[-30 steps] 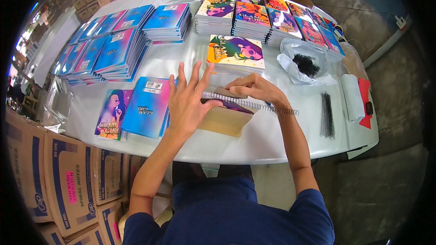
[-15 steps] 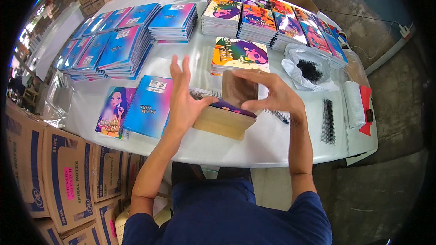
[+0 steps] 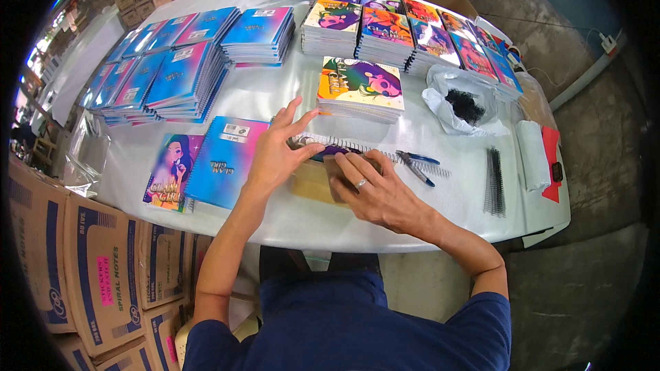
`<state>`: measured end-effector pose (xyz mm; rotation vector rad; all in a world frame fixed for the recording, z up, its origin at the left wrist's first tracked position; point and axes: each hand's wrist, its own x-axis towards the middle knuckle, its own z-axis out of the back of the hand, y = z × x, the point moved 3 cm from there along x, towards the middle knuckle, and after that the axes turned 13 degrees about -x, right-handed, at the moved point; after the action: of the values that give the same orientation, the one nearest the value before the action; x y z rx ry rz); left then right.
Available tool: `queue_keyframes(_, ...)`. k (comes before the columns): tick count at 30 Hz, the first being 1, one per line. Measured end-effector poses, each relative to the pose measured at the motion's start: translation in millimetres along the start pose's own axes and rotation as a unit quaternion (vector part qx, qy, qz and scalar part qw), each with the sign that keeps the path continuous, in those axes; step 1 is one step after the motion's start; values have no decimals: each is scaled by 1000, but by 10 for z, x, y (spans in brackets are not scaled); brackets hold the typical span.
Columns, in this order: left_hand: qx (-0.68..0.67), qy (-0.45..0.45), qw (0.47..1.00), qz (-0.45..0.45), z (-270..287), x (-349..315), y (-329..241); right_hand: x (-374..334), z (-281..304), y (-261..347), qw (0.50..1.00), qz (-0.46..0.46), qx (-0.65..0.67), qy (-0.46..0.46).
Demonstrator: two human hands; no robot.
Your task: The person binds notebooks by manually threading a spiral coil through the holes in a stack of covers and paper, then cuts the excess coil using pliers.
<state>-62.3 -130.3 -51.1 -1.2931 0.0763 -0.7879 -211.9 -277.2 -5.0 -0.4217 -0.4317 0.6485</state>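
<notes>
A notebook with a dark purple picture cover [image 3: 333,150] lies in front of me, mostly hidden by my hands. A loose wire spiral [image 3: 354,143] runs along its far edge and on to the right. My left hand [image 3: 278,151] rests at the notebook's left end, thumb touching it and the other fingers stretched apart. In my right hand [image 3: 378,189] is a flat brown block [image 3: 337,178], its fingers bent over the top, held against the notebook's near side. Below the notebook sits a tan block [image 3: 311,187]. Blue-handled pliers [image 3: 417,166] lie beside my right hand.
Blue-pink spiral notebooks [image 3: 182,72] are stacked at the left, picture-cover notebooks [image 3: 385,31] at the back right. One stack [image 3: 361,86] stands just beyond my hands. Black spirals [image 3: 495,182] and a white bag of black coils [image 3: 464,106] lie right. Cartons [image 3: 103,261] stand lower left.
My right hand has brought the brown block down and toward me, from above the notebook to its near side. The pliers now show fully. My left hand's fingers have bent lower and to the right.
</notes>
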Motion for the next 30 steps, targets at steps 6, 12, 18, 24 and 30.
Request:
queue_keyframes(6,12,-13,1000,-7,-10,-2,-80,-16,-44,-35,998,-61,-11,-5)
queue_keyframes(12,-20,-73,996,-42,8,-85,-143,-38,225,-810,844,-136,518,-4)
queue_keyframes(18,-103,-169,980,-5,-136,-192,9,-142,-689,-1209,769,-203,584,165)
queue_keyframes(24,-210,-166,963,36,-154,-260,103,-72,-924,-1056,653,-118,745,68)
queue_keyframes(30,-244,-144,958,39,-124,-290,103,35,-868,-969,648,-132,747,65)
